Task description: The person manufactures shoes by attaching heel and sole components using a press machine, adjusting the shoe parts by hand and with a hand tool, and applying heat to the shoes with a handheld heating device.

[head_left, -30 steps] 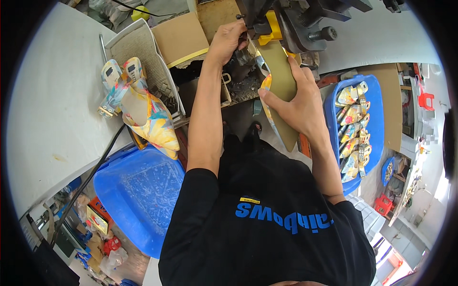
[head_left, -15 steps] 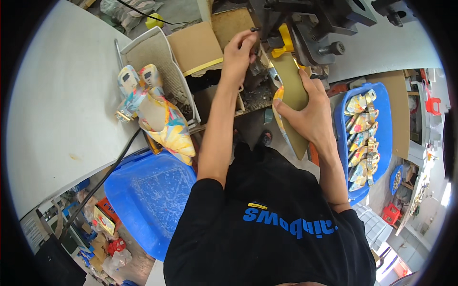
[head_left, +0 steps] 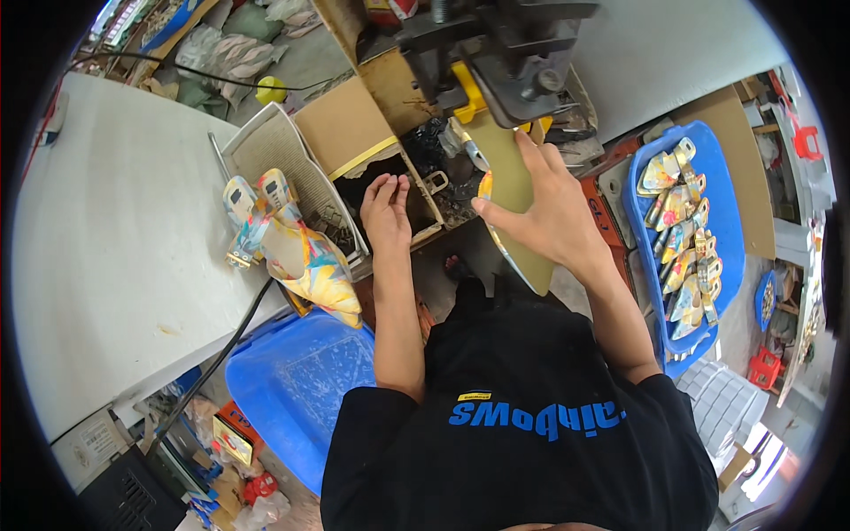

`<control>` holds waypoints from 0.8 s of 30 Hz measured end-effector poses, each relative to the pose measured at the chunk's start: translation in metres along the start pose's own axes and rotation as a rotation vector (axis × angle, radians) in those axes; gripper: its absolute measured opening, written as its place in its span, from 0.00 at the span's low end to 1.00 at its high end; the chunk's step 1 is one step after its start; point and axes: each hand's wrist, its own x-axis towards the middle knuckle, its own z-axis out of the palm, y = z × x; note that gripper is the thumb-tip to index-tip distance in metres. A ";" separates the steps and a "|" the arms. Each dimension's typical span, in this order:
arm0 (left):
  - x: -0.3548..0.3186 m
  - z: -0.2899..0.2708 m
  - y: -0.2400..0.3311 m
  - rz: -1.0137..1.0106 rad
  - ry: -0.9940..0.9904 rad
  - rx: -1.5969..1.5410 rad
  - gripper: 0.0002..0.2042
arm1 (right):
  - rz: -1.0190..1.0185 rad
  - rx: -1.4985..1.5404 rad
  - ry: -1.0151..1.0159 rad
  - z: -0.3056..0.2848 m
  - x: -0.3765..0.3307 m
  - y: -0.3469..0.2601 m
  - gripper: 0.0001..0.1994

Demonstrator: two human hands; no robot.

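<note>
My right hand (head_left: pixel 553 208) grips a patterned shoe (head_left: pixel 518 234), its olive sole turned up and pointed toe toward me. The thumb presses the colourful upper at the near left edge, with the fingers along the far right side. The shoe's heel end lies under a black metal machine (head_left: pixel 509 75) with yellow parts. My left hand (head_left: pixel 387 217) is over a cardboard box (head_left: pixel 427 212) left of the shoe, apart from it. Its fingers are bent and bunched together; whatever they hold is too small or hidden to make out.
Finished-looking patterned shoes (head_left: pixel 310 265) lie at the white table's (head_left: pixel 115 239) edge. Beside them is a lined white tray (head_left: pixel 292 159). A blue bin (head_left: pixel 301 380) stands below left. Another blue bin (head_left: pixel 730 203) at right holds several patterned shoes. A black cable (head_left: pixel 217 363) hangs off the table.
My left hand has drawn back from the machine, where its fingertips held a small dark piece, down to the box. My right hand still grips the shoe; the whole view has shifted.
</note>
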 end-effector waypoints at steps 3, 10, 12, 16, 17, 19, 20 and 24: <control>-0.006 0.009 0.008 -0.044 -0.011 0.115 0.08 | -0.031 -0.011 0.000 -0.002 0.001 0.003 0.48; -0.004 -0.002 0.007 -0.071 -0.158 -0.060 0.07 | 0.021 -0.048 -0.053 -0.003 -0.003 0.010 0.49; -0.004 -0.002 0.006 -0.101 -0.190 -0.095 0.08 | -0.055 0.032 -0.003 -0.003 -0.009 0.023 0.48; 0.004 -0.017 0.009 -0.122 -0.380 -0.272 0.11 | -0.246 0.381 0.047 -0.032 -0.066 0.076 0.45; -0.002 -0.004 0.010 -0.182 -0.379 -0.395 0.11 | -0.264 0.535 0.010 -0.042 -0.080 0.105 0.45; -0.010 0.021 0.016 -0.241 -0.413 -0.478 0.10 | 0.088 1.296 -0.214 -0.059 -0.116 0.146 0.44; -0.009 0.030 0.020 -0.242 -0.458 -0.435 0.10 | 0.030 1.692 -0.278 -0.064 -0.126 0.161 0.44; 0.002 0.089 0.028 -0.129 -0.628 -0.257 0.08 | -0.118 2.409 -0.309 -0.087 -0.158 0.197 0.42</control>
